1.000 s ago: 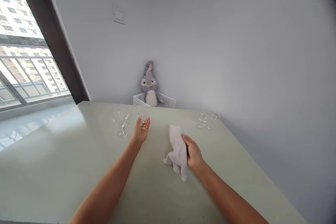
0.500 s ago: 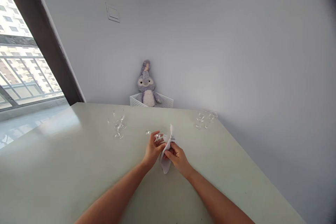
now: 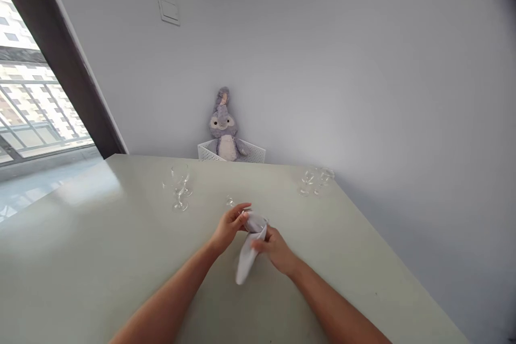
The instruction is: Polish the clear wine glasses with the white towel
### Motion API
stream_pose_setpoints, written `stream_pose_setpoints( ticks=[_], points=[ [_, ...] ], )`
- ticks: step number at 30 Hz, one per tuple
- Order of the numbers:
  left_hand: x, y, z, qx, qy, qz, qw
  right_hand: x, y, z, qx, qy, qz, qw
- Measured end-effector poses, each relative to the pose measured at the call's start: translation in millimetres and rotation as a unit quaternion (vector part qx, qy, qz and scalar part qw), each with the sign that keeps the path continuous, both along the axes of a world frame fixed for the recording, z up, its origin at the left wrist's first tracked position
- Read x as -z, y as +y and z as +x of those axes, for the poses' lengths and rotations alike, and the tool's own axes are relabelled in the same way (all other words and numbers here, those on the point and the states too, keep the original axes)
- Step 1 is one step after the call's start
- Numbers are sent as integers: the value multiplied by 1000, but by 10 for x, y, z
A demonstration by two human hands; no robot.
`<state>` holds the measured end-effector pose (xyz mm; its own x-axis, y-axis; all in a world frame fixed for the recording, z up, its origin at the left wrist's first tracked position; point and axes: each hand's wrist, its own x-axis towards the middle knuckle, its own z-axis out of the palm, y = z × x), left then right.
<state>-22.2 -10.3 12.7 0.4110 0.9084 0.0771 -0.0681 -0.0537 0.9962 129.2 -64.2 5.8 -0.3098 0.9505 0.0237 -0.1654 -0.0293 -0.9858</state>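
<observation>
Over the table, my left hand [image 3: 230, 227] is closed on a clear stemmed glass, with its foot [image 3: 230, 201] sticking out beyond the fingers at the upper left. The bowl [image 3: 255, 221] points toward my right hand [image 3: 276, 250], which is closed on a white cloth [image 3: 246, 258]. Part of the cloth lies against the bowl's rim, and its loose end hangs down toward me. My fingers and the cloth partly hide the glass.
Several clear stemmed glasses [image 3: 180, 191] stand at the left of the pale table [image 3: 100, 247]. More glasses [image 3: 307, 178] are at the far right corner. Behind the far edge, a plush rabbit [image 3: 226, 131] sits in a white basket [image 3: 258, 155]. A wall borders the right side.
The cloth's upper tip no longer stands up; its loose end has swung down and left. The glass bowl shows more between my hands, and my left fingers have closed in around the glass.
</observation>
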Motion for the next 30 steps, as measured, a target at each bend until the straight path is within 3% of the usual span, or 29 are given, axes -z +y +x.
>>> stream_pose_setpoints(
  ticks=[3,5,8,10,14,19,23,25,27,28,30],
  points=[
    [38,23,-8,-26,121,-8,992,74,-26,-27,37,-147,105,983],
    [23,18,-31,-8,146,20,989,86,-5,-9,54,-146,99,983],
    [-61,-32,-49,55,69,57,994,45,56,67,48,24,-16,998],
    [-110,-76,-36,78,24,88,993,19,88,121,27,141,-86,986],
    [-93,-109,-14,28,53,153,986,45,90,144,-45,200,-115,972],
    [-21,-57,-40,-44,173,164,970,6,4,43,13,105,-59,993],
    [-16,-28,-20,-21,101,75,992,-103,-58,-4,39,-38,70,996],
    [-1,-29,-19,-34,109,73,991,-98,-38,10,64,-49,73,994],
    [16,-41,-36,-69,194,157,966,-52,22,52,122,-14,14,992],
    [19,-52,-48,-92,250,224,938,-22,62,80,158,18,-27,987],
    [5,-74,-67,-132,340,369,855,30,142,138,211,95,-105,967]
  ],
)
